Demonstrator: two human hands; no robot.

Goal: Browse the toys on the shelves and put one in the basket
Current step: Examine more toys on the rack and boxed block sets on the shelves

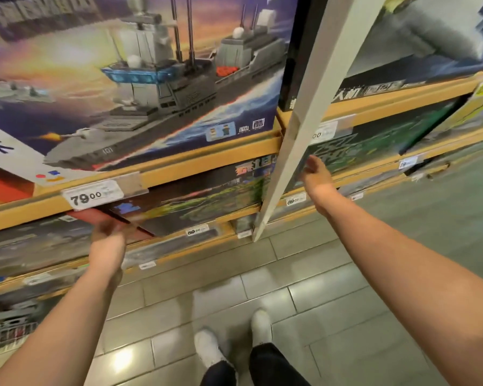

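With the left hand [109, 232] gripping the near corner of the dark building-block box [195, 196] and the right hand [315, 169] open against its far end, slide it out level, because one-sided pulling would probably jam it under the shelf rail [162, 174].

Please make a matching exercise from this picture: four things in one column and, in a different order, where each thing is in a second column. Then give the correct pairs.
Things
1. warship box
2. price tag 79.00
3. left hand
4. right hand

Places
A. beside the white shelf post, reaching toward a dark box with green print
B. on the front edge of the shelf under the warship box
C. standing on the upper shelf, left of the post
D. at the corner of a dark box sticking out from the lower shelf

Pairs: 1-C, 2-B, 3-D, 4-A
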